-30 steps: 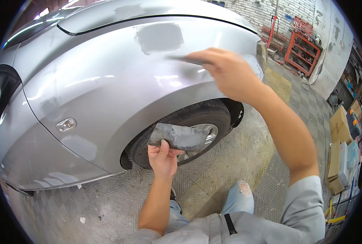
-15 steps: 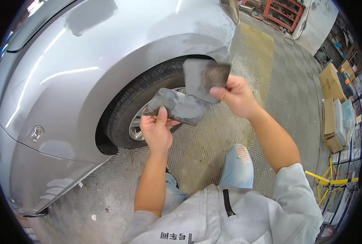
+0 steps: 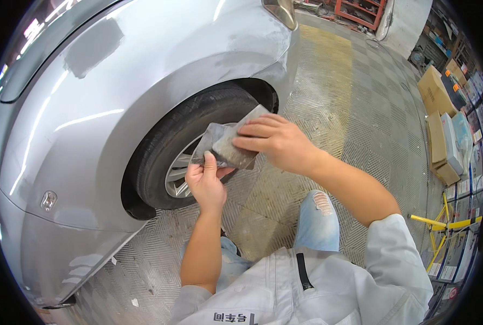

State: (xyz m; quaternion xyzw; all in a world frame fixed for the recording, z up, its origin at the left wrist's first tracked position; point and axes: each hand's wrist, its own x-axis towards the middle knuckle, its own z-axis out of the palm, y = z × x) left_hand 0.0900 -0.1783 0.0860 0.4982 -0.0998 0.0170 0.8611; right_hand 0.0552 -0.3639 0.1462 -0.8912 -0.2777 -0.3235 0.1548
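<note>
1. The left hand (image 3: 206, 184) is pinching one gray plate (image 3: 207, 140) between thumb and fingers, near the frame's centre.
2. The right hand (image 3: 279, 142) is gripping a second plate (image 3: 230, 154), fingers lying across it, overlapping the first.
3. Behind them, a tire (image 3: 156, 162) is showing beneath the silver car (image 3: 160, 49) filling the upper left.

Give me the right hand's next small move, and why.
Perhaps draw the upper sheet, in the right hand, across the grey-smeared lower sheet in the left hand, since the two overlap and that hand pinches the lower one.
</note>
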